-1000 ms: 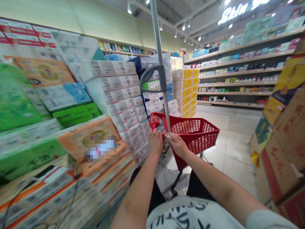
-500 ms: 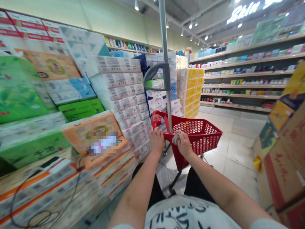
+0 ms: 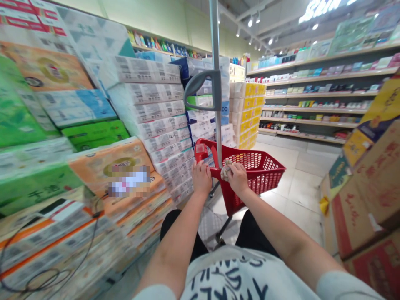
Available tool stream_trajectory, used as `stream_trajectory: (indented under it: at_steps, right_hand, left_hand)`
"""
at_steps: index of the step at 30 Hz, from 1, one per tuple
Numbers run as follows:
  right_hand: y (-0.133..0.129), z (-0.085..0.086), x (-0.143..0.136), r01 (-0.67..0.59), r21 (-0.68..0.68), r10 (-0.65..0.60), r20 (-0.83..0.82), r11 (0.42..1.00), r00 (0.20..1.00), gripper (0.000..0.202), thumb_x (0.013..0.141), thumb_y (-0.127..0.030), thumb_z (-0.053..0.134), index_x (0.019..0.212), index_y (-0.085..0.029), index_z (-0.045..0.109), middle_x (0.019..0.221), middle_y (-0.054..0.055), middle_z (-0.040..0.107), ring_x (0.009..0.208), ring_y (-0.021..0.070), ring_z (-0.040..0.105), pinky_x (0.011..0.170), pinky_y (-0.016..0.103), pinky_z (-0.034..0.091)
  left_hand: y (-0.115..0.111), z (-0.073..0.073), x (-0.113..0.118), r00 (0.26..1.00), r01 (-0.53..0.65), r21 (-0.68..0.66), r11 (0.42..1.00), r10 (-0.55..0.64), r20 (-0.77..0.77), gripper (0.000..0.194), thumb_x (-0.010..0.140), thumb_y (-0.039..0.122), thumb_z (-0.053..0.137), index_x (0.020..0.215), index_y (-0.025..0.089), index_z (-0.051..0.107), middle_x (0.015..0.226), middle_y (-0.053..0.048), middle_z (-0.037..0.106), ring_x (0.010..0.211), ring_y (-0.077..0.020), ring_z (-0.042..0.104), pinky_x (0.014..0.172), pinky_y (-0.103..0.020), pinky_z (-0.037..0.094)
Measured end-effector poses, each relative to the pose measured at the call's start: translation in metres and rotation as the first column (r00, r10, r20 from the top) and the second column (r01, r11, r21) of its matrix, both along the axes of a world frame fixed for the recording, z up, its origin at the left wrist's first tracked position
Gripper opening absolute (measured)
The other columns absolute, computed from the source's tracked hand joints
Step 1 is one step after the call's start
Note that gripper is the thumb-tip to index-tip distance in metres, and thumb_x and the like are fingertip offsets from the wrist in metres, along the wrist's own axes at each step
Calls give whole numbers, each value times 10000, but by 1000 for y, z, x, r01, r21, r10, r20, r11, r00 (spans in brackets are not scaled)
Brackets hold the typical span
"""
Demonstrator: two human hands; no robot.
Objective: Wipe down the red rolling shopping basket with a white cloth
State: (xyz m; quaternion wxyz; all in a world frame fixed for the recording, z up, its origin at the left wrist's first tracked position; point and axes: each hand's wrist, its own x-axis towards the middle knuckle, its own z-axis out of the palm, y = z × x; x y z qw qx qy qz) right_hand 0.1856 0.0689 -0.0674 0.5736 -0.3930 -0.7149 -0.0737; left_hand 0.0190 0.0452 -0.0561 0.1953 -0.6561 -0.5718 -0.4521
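A red shopping basket cart (image 3: 269,171) with perforated sides stands in front of me, on a wheeled frame. The fingers of my left hand (image 3: 202,178) are closed over its near rim, beside the red grip part. In my right hand (image 3: 238,179) is a crumpled light, patterned cloth (image 3: 225,171), pressed to the rim at the foot of the metal pole (image 3: 215,50). The pole rises upright from the cart's near side. A grey loop handle (image 3: 218,89) is fixed partway up it. My fingers partly hide the cloth.
Tissue packs (image 3: 156,108) stand in tall stacks on the left, with a black cable (image 3: 90,246) over the lower ones. Cardboard boxes (image 3: 368,200) line the right. Tiled floor (image 3: 300,166) runs between them to stocked shelves (image 3: 315,106).
The view has shifted, so the stacks on the left and the boxes on the right sit further left. Both hands stay at the cart's rim, the cloth still in my right hand.
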Motion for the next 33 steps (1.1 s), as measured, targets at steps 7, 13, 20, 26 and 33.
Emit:
stream_trajectory:
  at_steps: [7, 13, 20, 26, 33]
  right_hand:
    - [2, 59, -21, -88, 176, 83, 32, 981, 996, 354, 940, -165, 411, 1227, -209, 614, 1314, 105, 476, 1246, 232, 435, 1093, 399, 375]
    - [-2, 28, -12, -141, 72, 129, 153, 987, 980, 278, 930, -161, 450, 1052, -195, 698, 1107, 112, 562, 1081, 220, 525, 989, 370, 472]
    - [7, 87, -21, -112, 175, 106, 41, 978, 994, 377, 933, -153, 404, 1257, -173, 594, 1296, 121, 492, 1241, 223, 451, 1095, 386, 379]
    - [-3, 49, -25, -163, 82, 158, 62, 983, 986, 435, 899, -204, 509, 1334, -193, 520, 1411, 128, 419, 1341, 236, 367, 1129, 404, 341]
    - [13, 101, -22, -124, 179, 130, -22, 976, 991, 366, 909, -114, 405, 1188, -198, 628, 1302, 97, 524, 1254, 201, 454, 1100, 385, 372]
  left_hand:
    - [-8, 2, -1, 999, 42, -60, 997, -44, -31, 264, 965, 260, 325, 1005, 192, 578, 1267, -126, 548, 1306, -250, 410, 1138, -523, 252]
    - [-3, 1, -3, 1000, 23, -38, 999, -22, 11, 284, 970, 282, 307, 989, 186, 574, 1274, -132, 539, 1318, -263, 386, 1127, -524, 262]
    - [-3, 0, -1, 999, 41, -55, 998, -41, -3, 286, 968, 283, 307, 1031, 171, 562, 1288, -147, 534, 1324, -263, 380, 1137, -529, 238]
    - [-7, 0, -1, 1000, 23, -63, 998, -23, 4, 279, 964, 288, 321, 1000, 185, 578, 1277, -136, 545, 1309, -272, 398, 1127, -517, 258]
    - [-4, -2, -4, 999, 34, -29, 999, -34, -14, 277, 961, 268, 316, 1023, 165, 566, 1274, -155, 542, 1313, -269, 395, 1132, -515, 252]
